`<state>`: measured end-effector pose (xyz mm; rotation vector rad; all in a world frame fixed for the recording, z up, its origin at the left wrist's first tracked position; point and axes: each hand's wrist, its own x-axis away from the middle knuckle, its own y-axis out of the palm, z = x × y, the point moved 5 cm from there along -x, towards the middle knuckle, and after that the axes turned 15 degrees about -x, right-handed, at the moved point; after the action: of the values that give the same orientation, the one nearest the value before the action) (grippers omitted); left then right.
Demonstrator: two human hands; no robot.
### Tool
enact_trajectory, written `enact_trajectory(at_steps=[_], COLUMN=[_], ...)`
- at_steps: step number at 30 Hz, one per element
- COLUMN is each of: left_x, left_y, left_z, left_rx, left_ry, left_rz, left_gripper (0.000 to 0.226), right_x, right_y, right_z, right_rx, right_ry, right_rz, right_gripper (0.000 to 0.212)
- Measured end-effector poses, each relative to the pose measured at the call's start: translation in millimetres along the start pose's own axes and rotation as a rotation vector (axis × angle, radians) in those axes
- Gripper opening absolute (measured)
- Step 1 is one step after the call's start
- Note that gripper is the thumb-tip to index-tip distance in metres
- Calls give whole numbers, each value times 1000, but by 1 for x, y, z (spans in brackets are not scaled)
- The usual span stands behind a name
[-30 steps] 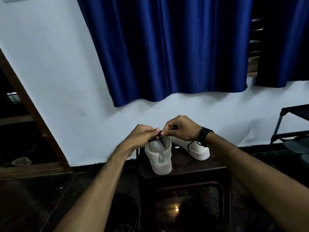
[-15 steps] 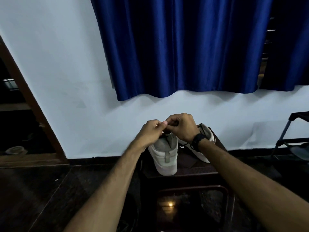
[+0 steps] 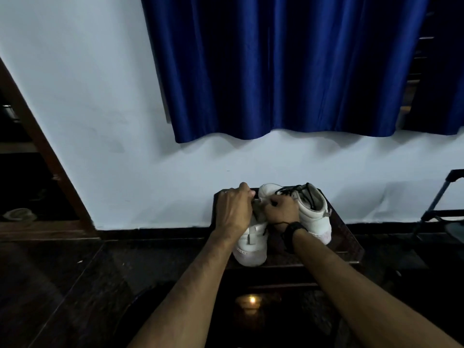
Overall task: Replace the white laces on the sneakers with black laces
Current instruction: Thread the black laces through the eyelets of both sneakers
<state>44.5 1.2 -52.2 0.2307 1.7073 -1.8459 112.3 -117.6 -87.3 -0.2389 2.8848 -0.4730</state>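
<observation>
Stool: small dark wooden stool (image 3: 346, 247) against the white wall, under the blue satin curtain (image 3: 276, 66).
Near sneaker: white leather sneaker (image 3: 251, 247) at the stool's front edge, heel towards the camera.
Far sneaker: second white leather sneaker (image 3: 313, 214) on the stool, just beside the first, threaded with a black lace (image 3: 305, 194).
Left hand (image 3: 233, 212): fingers curled over the near sneaker's collar; what they hold is hidden.
Right hand (image 3: 282, 209): fingers curled, pinching a black lace end (image 3: 275, 223) at the near sneaker's top; black wristband (image 3: 292, 231) on the wrist.
</observation>
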Motion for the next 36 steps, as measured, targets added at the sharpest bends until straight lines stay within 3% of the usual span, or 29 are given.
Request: enact_trajectory(at_steps=[5, 8, 12, 18, 26, 29, 31, 33, 36], left_x=[2, 2, 3, 2, 1, 1, 0, 0, 1], left_y=[9, 13, 16, 20, 16, 19, 21, 22, 21], left_z=[-8, -9, -10, -8, -2, -4, -5, -6, -7], left_rx=[18, 47, 94, 51, -5, -32, -35, -33, -5], left_ry=[-34, -17, -13, 33, 53, 21, -1, -12, -25], left_rz=[73, 63, 45, 13, 27, 23, 10, 4, 10], left_gripper=[13, 9, 8, 15, 11, 14, 16, 16, 15], right_x=[-3, -2, 2, 8, 11, 3, -6, -3, 11], right_y=[12, 23, 24, 23, 20, 17, 19, 17, 6], right_z=[40, 51, 54, 54, 44, 45, 59, 59, 42], right_rx=[-526, -841, -907, -1032, -944, -787, -692, -570, -451], right_ry=[272, 363, 412, 466, 390, 363, 339, 298, 256], right_rz=[-48, -121, -222, -243, -286, -167, -101, -27, 111], right_gripper=[46, 30, 34, 28, 18, 9, 32, 41, 27])
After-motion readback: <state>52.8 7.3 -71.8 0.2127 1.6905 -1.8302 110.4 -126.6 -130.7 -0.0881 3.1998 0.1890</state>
